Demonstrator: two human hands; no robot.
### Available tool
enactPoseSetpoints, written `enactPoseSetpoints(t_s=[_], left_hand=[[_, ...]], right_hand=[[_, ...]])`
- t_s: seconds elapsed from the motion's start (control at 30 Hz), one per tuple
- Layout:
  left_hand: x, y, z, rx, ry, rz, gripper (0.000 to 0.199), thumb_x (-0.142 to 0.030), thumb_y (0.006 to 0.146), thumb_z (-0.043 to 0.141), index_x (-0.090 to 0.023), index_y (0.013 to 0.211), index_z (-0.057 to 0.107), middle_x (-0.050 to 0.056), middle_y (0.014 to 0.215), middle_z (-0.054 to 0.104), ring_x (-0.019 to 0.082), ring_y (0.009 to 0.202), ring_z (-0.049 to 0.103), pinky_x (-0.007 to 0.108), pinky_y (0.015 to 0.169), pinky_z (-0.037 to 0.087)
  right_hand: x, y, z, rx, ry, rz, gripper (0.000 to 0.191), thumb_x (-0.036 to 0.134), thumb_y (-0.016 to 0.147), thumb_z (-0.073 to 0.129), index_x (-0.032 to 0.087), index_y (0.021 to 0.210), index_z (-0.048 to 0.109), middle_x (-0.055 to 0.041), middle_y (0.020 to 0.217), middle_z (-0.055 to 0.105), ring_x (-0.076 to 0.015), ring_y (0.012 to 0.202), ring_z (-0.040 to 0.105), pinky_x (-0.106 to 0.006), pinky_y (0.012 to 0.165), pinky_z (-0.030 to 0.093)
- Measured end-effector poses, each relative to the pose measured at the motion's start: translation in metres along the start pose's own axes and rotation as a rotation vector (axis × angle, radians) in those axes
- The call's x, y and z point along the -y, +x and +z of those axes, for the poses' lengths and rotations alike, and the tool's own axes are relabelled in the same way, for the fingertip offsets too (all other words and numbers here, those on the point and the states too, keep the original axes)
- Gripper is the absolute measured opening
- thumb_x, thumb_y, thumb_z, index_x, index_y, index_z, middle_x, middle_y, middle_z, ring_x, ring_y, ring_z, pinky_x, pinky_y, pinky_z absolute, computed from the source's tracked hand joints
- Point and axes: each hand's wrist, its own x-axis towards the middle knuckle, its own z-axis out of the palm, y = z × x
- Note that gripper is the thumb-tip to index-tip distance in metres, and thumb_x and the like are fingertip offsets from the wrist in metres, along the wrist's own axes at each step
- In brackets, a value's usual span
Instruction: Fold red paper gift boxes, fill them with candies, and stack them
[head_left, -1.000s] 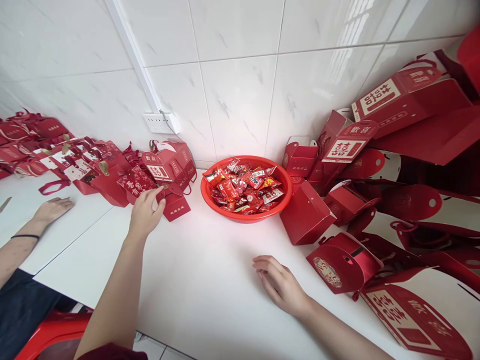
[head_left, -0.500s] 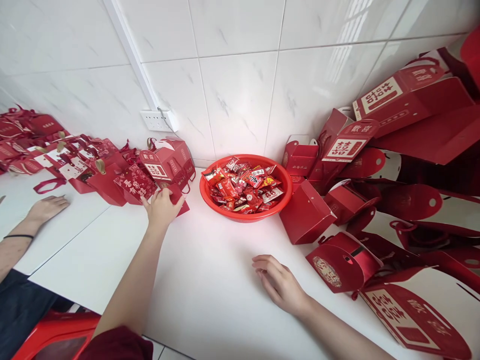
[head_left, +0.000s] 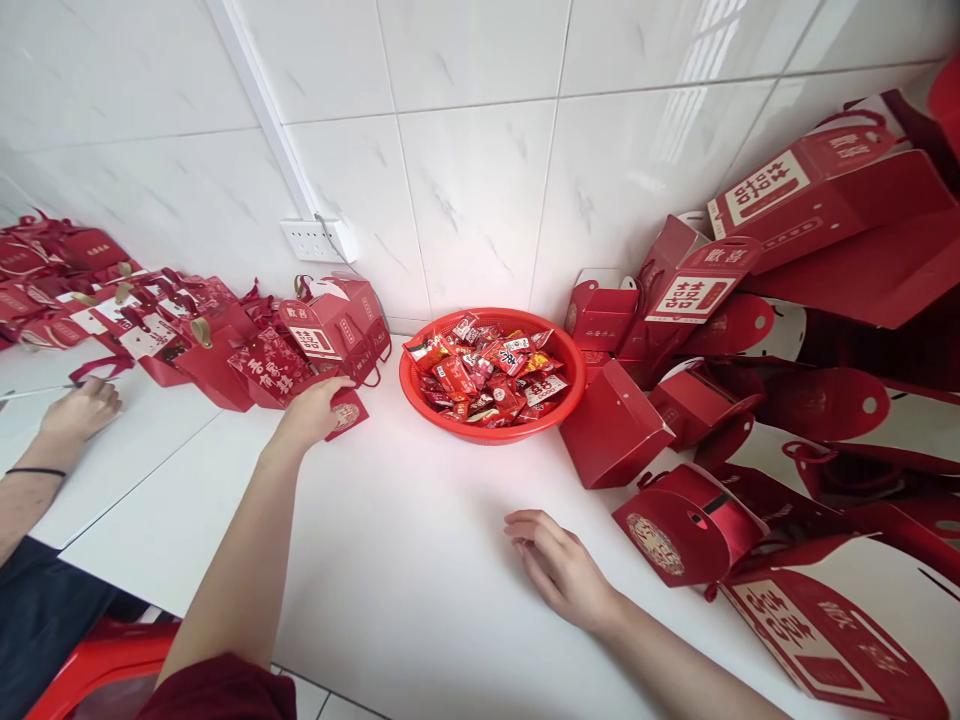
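Observation:
My left hand [head_left: 306, 412] is at a small red gift box [head_left: 347, 414] with a round gold print on its face. The thumb lies across the top edge of this box, and the other fingers are mostly hidden behind the hand. Just behind stands a red gift box with a white label [head_left: 330, 325]. My right hand [head_left: 559, 565] hangs low over the white table [head_left: 420, 560], its fingers loosely bent and apart, holding nothing. Between and beyond my hands sits a red plastic basket [head_left: 491, 434] full of red-wrapped snack packets [head_left: 502, 375].
Many red gift boxes [head_left: 690, 290] crowd the right side. More boxes with ribbon handles [head_left: 180, 310] line the wall at the left. Another person's hand [head_left: 82, 412] rests near a dark red ribbon [head_left: 103, 368]. A socket [head_left: 319, 241] is on the tiled wall.
My left hand has turned and moved slightly left, uncovering the small box's gold print. That box has shifted a little. The other person's fingers have curled in. My right hand has stayed put.

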Motion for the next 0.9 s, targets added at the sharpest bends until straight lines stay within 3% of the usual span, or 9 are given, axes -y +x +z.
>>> enactPoseSetpoints(t_s=[0.07,0.13,0.23,0.37,0.5,0.7,0.9], left_hand=[[0.009,-0.006,-0.005,-0.019,-0.043,0.055,0.035,-0.013,0.070,0.047,-0.022,0.097,0.068,0.002,0.120,0.067,0.022,0.111,0.061,0.030,0.096,0.047],[0.014,-0.011,-0.006,-0.076,-0.067,0.076,0.030,-0.014,0.074,0.043,-0.020,0.093,0.065,0.003,0.110,0.068,0.020,0.105,0.062,0.029,0.094,0.048],[0.015,-0.018,-0.003,-0.200,-0.069,0.060,0.031,-0.027,0.083,0.048,-0.017,0.110,0.061,0.009,0.112,0.064,0.024,0.109,0.059,0.036,0.098,0.046],[0.013,-0.025,0.009,-0.341,0.074,-0.053,0.063,-0.051,0.085,0.057,-0.018,0.138,0.050,0.017,0.139,0.048,0.037,0.131,0.042,0.055,0.111,0.031],[0.022,-0.023,0.022,-0.221,0.158,-0.147,0.058,-0.053,0.096,0.037,-0.025,0.147,0.044,0.010,0.155,0.036,0.038,0.141,0.029,0.069,0.113,0.014],[0.047,-0.003,0.033,-0.196,0.119,-0.193,0.061,-0.050,0.097,0.031,-0.018,0.149,0.041,0.010,0.155,0.037,0.036,0.145,0.025,0.058,0.115,0.026],[0.054,0.016,0.034,-0.202,0.107,-0.184,0.060,-0.044,0.096,0.035,-0.013,0.147,0.043,0.015,0.154,0.038,0.036,0.144,0.027,0.059,0.116,0.024]], right_hand=[[0.000,0.000,0.000,0.004,0.006,0.001,0.031,0.011,0.096,0.042,0.025,0.123,0.050,-0.0111,0.120,0.057,-0.0202,0.101,0.062,-0.036,0.082,0.055],[0.001,-0.001,0.000,0.003,0.012,0.003,0.031,0.011,0.096,0.042,0.025,0.122,0.050,-0.0110,0.120,0.057,-0.0200,0.100,0.062,-0.036,0.082,0.055],[0.002,0.000,-0.001,-0.004,0.022,0.007,0.032,0.011,0.096,0.042,0.025,0.123,0.050,-0.0110,0.120,0.056,-0.0193,0.098,0.062,-0.035,0.081,0.055],[0.003,0.001,-0.001,-0.008,0.022,0.006,0.032,0.011,0.095,0.042,0.025,0.122,0.050,-0.0114,0.120,0.056,-0.0195,0.097,0.062,-0.036,0.081,0.055],[0.001,0.001,0.000,-0.010,0.023,0.007,0.032,0.010,0.095,0.041,0.025,0.122,0.050,-0.0115,0.120,0.056,-0.0200,0.100,0.062,-0.035,0.082,0.055],[0.001,0.001,0.000,-0.008,0.020,0.008,0.032,0.011,0.095,0.042,0.025,0.122,0.050,-0.0117,0.120,0.057,-0.0206,0.102,0.062,-0.035,0.082,0.055],[0.001,0.000,0.000,-0.014,0.023,0.014,0.031,0.010,0.096,0.042,0.025,0.121,0.051,-0.0111,0.120,0.057,-0.0197,0.103,0.061,-0.035,0.083,0.055]])
